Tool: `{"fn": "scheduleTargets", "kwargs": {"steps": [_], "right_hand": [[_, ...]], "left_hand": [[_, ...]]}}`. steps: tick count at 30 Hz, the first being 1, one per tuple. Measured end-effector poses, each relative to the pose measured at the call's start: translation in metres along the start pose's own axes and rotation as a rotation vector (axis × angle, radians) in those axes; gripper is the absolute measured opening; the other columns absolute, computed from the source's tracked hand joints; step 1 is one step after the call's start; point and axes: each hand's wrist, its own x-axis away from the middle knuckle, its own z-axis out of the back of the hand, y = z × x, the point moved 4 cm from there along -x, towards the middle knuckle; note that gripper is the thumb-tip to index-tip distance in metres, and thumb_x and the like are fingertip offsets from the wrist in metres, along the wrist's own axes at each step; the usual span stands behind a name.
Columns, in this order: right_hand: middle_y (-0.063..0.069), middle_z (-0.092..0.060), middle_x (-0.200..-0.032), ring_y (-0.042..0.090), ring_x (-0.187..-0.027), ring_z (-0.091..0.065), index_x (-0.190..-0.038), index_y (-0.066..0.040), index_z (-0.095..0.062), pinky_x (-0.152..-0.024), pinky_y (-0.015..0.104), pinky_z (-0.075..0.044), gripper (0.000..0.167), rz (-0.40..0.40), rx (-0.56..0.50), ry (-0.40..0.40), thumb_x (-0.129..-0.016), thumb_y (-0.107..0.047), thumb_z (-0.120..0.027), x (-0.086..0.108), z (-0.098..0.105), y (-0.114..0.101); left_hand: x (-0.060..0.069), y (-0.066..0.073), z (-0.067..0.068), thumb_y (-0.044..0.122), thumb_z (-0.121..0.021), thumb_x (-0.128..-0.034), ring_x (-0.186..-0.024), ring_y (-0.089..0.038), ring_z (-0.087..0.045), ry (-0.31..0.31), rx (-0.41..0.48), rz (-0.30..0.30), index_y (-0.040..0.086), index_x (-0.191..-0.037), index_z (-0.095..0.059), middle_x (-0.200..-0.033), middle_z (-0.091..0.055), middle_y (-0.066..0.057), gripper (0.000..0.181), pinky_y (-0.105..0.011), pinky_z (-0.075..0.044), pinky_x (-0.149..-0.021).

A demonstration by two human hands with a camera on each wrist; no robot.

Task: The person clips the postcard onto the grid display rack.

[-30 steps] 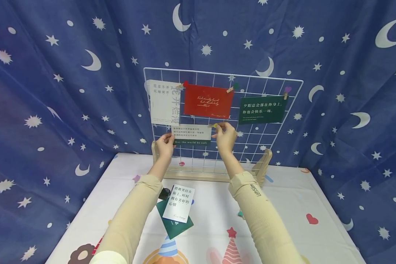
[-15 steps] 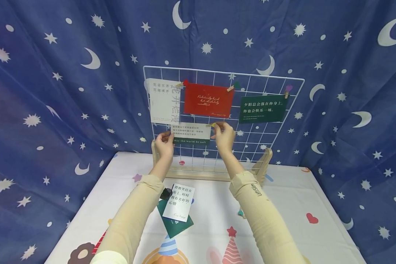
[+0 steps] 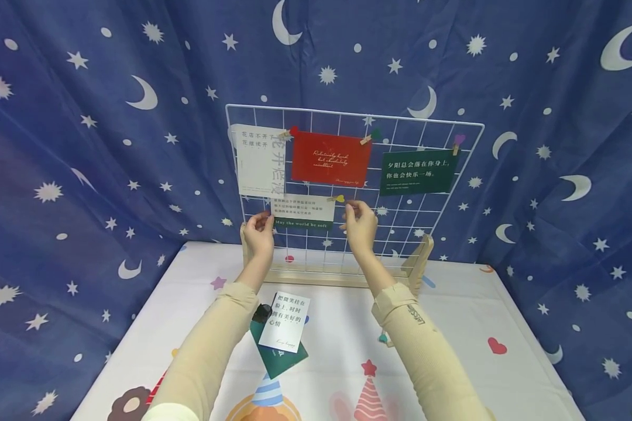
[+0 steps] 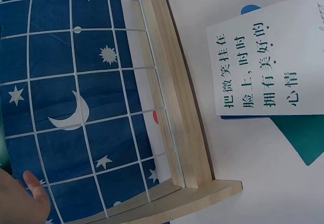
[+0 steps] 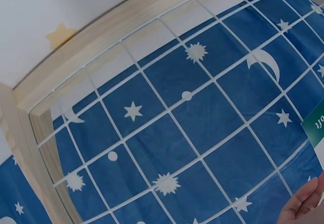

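Note:
A white card with a green lower band hangs on the white wire grid, below a red card. At its upper right corner sits a small wooden clip with a yellow heart. My left hand is at the card's left edge, fingers loosely bent; in the left wrist view its thumb lies over the wires beside the card. Just right of the clip is my right hand, apart from it and holding nothing. In the right wrist view, its fingertips show at the lower right corner.
A white card and a dark green card also hang on the grid, which stands in a wooden base. On the table lie a white card over a green one and a small black object.
My right hand has let go of the yellow heart clip and moved slightly right. My left hand has drawn back a little to the card's left edge. The card stays up.

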Motion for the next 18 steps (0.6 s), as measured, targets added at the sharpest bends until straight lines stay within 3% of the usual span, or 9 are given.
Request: {"fn": "scheduleTargets", "kwargs": {"steps": [8, 10, 15, 18], "right_hand": [[0.026, -0.066, -0.085, 0.001, -0.046, -0.055, -0.109, 0.007, -0.062, -0.04, 0.01, -0.041, 0.022, 0.001, -0.011, -0.002, -0.095, -0.008, -0.052, 0.008, 0.002, 0.003], [0.025, -0.066, -0.085, 0.007, -0.047, -0.058, -0.109, 0.006, -0.062, -0.04, 0.01, -0.042, 0.022, -0.003, -0.006, 0.001, -0.095, -0.007, -0.052, 0.009, 0.002, 0.003], [0.028, -0.065, -0.086, 0.034, -0.057, -0.065, -0.11, 0.007, -0.061, -0.044, 0.013, -0.048, 0.022, -0.019, -0.022, -0.006, -0.095, -0.005, -0.051, 0.012, 0.001, 0.009], [0.029, -0.064, -0.086, 0.039, -0.061, -0.064, -0.11, 0.008, -0.061, -0.048, 0.019, -0.053, 0.022, -0.027, -0.04, -0.007, -0.095, -0.004, -0.051, 0.014, 0.002, 0.013]], "left_hand": [[0.003, -0.004, 0.007, 0.008, -0.061, -0.0906, -0.071, -0.001, -0.047, 0.017, -0.022, 0.011, -0.003, -0.107, -0.063, -0.087, -0.056, -0.001, 0.02, -0.007, -0.043, -0.06], [0.003, -0.005, 0.008, 0.009, -0.06, -0.091, -0.067, 0.0, -0.046, 0.018, -0.023, 0.007, -0.003, -0.106, -0.063, -0.086, -0.055, 0.001, 0.02, -0.007, -0.043, -0.057], [0.005, -0.008, 0.01, 0.01, -0.06, -0.0915, -0.064, 0.002, -0.046, 0.019, -0.021, 0.006, -0.005, -0.105, -0.063, -0.083, -0.054, 0.001, 0.02, -0.006, -0.042, -0.053], [0.008, -0.01, 0.01, 0.011, -0.059, -0.0927, -0.065, 0.001, -0.046, 0.003, -0.013, 0.025, -0.005, -0.106, -0.062, -0.083, -0.053, 0.002, 0.021, -0.006, -0.042, -0.053]]}}
